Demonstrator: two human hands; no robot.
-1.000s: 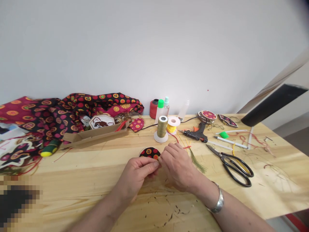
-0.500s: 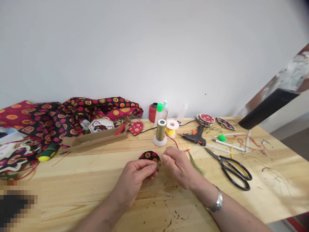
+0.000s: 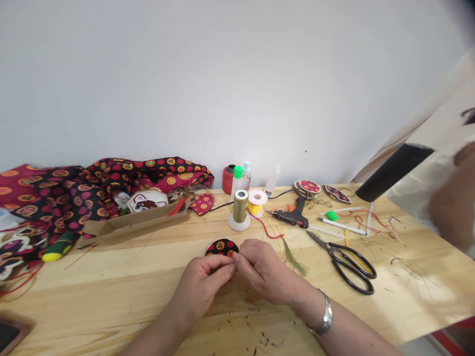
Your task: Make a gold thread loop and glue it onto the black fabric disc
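A round pad (image 3: 221, 247) covered in black fabric with red and orange flowers is in front of me, its lower part hidden behind my fingers. My left hand (image 3: 206, 282) pinches the lower right edge of this pad between thumb and fingers. Right up against it, my right hand (image 3: 260, 272) is closed in a pinch at the same edge, its fingertips meeting the left thumb. Whatever the right fingers hold is too small or hidden to make out. An olive thread tassel (image 3: 295, 259) lies just beyond my right wrist.
Behind the hands stand an olive thread spool (image 3: 241, 207), a yellow cord spool (image 3: 257, 202) and small bottles. A glue gun (image 3: 293, 216) and black-handled scissors (image 3: 349, 264) lie to the right. At left are a cardboard tray (image 3: 137, 225) and patterned cloth (image 3: 74, 188). A blurred person (image 3: 454, 198) appears far right.
My right hand has come in against my left hand at the pad's edge, closing the small gap between them. The view has shifted slightly right, and a blurred person now shows at the right.
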